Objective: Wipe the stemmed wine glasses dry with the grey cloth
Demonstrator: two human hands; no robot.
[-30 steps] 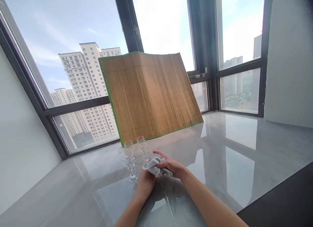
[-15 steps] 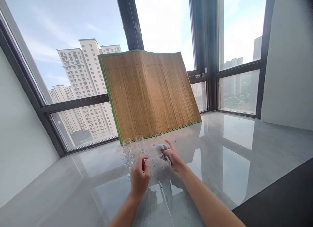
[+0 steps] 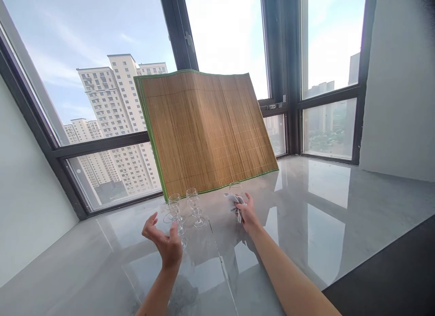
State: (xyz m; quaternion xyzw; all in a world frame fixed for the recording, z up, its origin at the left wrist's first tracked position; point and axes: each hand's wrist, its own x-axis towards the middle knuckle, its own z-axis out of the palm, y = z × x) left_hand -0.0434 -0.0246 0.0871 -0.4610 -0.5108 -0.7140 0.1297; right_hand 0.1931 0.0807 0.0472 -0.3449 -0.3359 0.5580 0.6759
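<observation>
Several clear stemmed glasses (image 3: pixel 192 199) stand close together on the glossy grey surface. My left hand (image 3: pixel 165 241) is at the near left of this group, its thumb and fingers spread apart with nothing between them. The hand partly covers the nearest glass. To the right of the group, my right hand (image 3: pixel 248 215) is closed on a crumpled pale grey cloth (image 3: pixel 234 201) together with another clear glass (image 3: pixel 235 187). This glass's rim shows above the cloth; the cloth and fingers hide much of the rest.
A folded bamboo mat (image 3: pixel 207 130) with green edging leans against the dark window frame (image 3: pixel 290 80) behind the glasses. The grey ledge (image 3: pixel 299 225) is shiny and reflects the windows; a thin seam runs along it. A dark area (image 3: pixel 390 279) borders its right edge.
My left hand has moved left and gone from closed to spread fingers. My right hand has shifted right, carrying the cloth and glass away from the group.
</observation>
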